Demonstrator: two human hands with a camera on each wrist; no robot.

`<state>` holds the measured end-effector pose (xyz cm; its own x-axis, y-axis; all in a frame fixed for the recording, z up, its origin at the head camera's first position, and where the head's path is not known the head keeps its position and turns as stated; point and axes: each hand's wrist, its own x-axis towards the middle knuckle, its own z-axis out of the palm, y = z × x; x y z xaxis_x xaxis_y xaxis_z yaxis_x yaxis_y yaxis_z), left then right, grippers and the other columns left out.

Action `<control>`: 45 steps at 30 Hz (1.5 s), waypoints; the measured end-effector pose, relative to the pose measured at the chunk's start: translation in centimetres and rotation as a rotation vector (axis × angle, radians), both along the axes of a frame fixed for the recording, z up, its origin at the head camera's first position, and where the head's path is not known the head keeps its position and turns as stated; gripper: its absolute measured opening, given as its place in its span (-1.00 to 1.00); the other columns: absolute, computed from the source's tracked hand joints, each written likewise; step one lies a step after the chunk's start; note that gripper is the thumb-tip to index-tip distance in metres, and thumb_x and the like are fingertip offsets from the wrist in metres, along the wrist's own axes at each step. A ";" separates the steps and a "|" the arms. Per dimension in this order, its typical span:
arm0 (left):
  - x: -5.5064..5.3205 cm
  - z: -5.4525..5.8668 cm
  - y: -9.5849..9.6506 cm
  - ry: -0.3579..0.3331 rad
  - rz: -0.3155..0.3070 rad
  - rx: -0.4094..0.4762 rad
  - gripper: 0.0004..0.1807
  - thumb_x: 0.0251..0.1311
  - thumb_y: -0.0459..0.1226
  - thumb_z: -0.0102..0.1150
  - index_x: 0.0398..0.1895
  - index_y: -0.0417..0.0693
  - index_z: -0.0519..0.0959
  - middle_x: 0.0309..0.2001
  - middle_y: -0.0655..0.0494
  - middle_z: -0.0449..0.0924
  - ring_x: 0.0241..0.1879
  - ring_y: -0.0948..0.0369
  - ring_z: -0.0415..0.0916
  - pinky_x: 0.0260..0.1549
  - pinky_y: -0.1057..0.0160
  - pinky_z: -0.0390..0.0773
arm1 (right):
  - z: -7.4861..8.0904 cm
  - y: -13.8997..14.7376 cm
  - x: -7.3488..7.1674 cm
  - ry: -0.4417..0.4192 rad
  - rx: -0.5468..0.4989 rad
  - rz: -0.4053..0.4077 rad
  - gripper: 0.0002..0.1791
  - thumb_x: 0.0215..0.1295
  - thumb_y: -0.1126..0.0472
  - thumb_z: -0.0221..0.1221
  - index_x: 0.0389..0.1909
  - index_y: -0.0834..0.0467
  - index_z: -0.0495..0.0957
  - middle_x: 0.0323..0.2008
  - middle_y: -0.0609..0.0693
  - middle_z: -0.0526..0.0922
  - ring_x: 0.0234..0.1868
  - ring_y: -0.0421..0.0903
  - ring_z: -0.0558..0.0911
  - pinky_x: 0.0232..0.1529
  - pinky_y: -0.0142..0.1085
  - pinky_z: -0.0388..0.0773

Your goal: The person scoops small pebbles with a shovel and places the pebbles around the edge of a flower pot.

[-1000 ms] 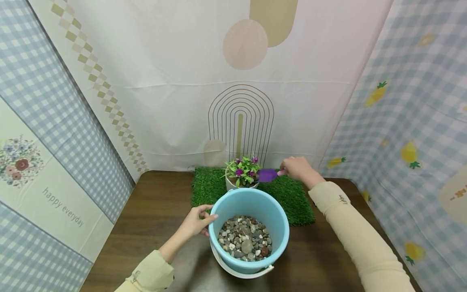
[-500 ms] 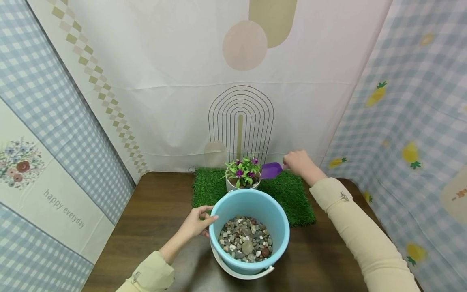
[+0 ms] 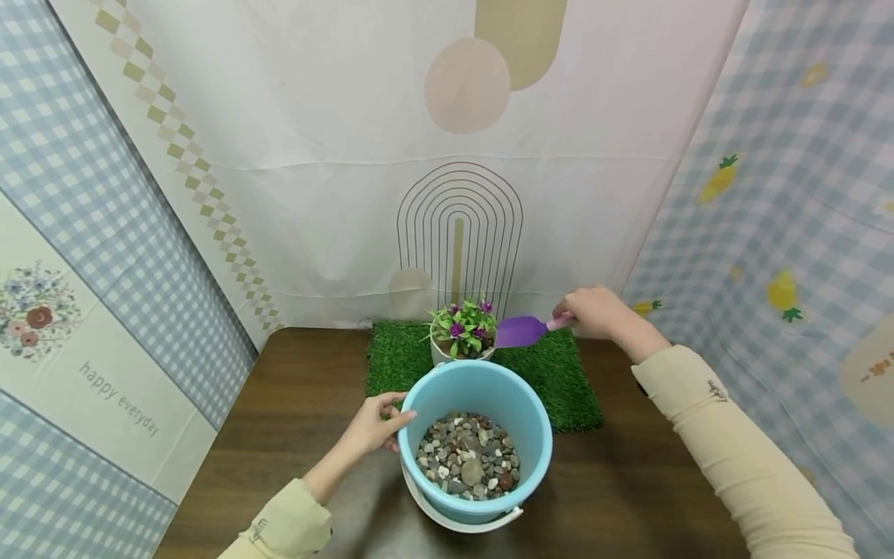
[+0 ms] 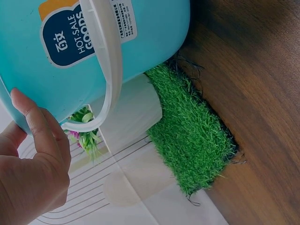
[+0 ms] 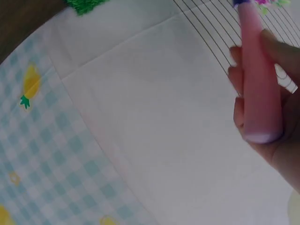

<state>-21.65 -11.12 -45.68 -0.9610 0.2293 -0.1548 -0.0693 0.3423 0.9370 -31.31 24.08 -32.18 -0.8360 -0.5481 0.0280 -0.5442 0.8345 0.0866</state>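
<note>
My left hand grips the rim of a light blue bucket, thumb over the edge and fingers outside, as the left wrist view also shows. Inside the bucket lie many small mixed pebbles. My right hand holds a garden trowel by its pink handle. The trowel's purple blade slopes down to the left, its tip at the right side of a white flowerpot. A leafy plant with purple flowers grows in the pot, which the bucket partly hides.
Under the pot lies a green artificial grass mat on a dark wooden table. The bucket's white handle hangs down at the front. A pale patterned cloth stands close behind, with checked cloths at both sides.
My right hand has moved to the right, drawing the trowel back slightly; its blade now tilts down toward the pot. The left hand and bucket have stayed put.
</note>
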 end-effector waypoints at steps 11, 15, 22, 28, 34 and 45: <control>-0.2 0.1 -0.1 -0.012 -0.011 0.000 -0.45 0.25 -0.31 0.15 0.25 -0.41 0.31 -0.35 -0.18 0.58 -0.67 0.28 0.55 -0.58 0.08 0.73 | 0.0 -0.5 2.0 0.009 -0.107 0.205 -0.88 0.13 0.23 0.30 -0.30 0.10 0.73 -0.47 -0.05 0.67 -0.51 -0.18 0.57 -0.53 -0.34 0.56; -0.3 0.2 -0.3 -0.029 -0.021 0.003 -0.45 0.26 -0.31 0.15 0.26 -0.40 0.31 -0.34 -0.18 0.58 -0.66 0.29 0.55 -0.55 0.05 0.73 | -0.7 -2.0 3.1 -0.028 -0.109 0.311 -0.87 0.11 0.15 0.30 -0.31 0.03 0.73 -0.45 -0.13 0.68 -0.49 -0.25 0.55 -0.48 -0.39 0.52; -0.4 0.3 -0.4 -0.023 -0.037 0.015 -0.43 0.26 -0.31 0.13 0.27 -0.41 0.28 -0.34 -0.19 0.58 -0.66 0.27 0.56 -0.54 0.01 0.73 | -2.8 -4.7 4.8 -0.016 0.017 0.347 -0.88 0.09 0.03 0.25 -0.50 -0.05 0.70 -0.58 -0.22 0.58 -0.56 -0.28 0.38 -0.48 -0.47 0.08; -0.3 0.5 -0.6 -0.022 -0.026 0.011 -0.43 0.26 -0.30 0.13 0.28 -0.40 0.28 -0.30 -0.26 0.57 -0.63 0.24 0.58 -0.55 0.04 0.73 | -5.1 -6.2 5.7 0.044 0.183 0.337 -0.86 0.08 0.02 0.22 -0.43 -0.08 0.71 -0.59 -0.19 0.52 -0.60 -0.25 0.25 -0.48 -0.42 -0.10; -0.5 0.5 -0.8 -0.020 -0.028 0.013 -0.42 0.26 -0.29 0.15 0.28 -0.41 0.28 -0.30 -0.27 0.56 -0.63 0.25 0.58 -0.55 0.07 0.73 | -6.8 -7.7 6.1 0.175 0.299 0.322 -0.81 0.10 0.11 0.24 -0.67 -0.06 0.59 -0.65 -0.12 0.50 -0.63 -0.22 0.20 -0.54 -0.41 -0.03; -0.3 0.2 -0.3 -0.016 -0.019 0.004 -0.44 0.24 -0.31 0.16 0.25 -0.43 0.31 -0.37 -0.14 0.57 -0.65 0.25 0.57 -0.61 0.17 0.72 | -11.3 -9.6 6.1 0.169 0.227 0.407 -0.64 0.28 -0.02 0.12 -0.72 -0.07 0.51 -0.70 -0.14 0.38 -0.64 -0.23 0.10 -0.56 -0.43 -0.13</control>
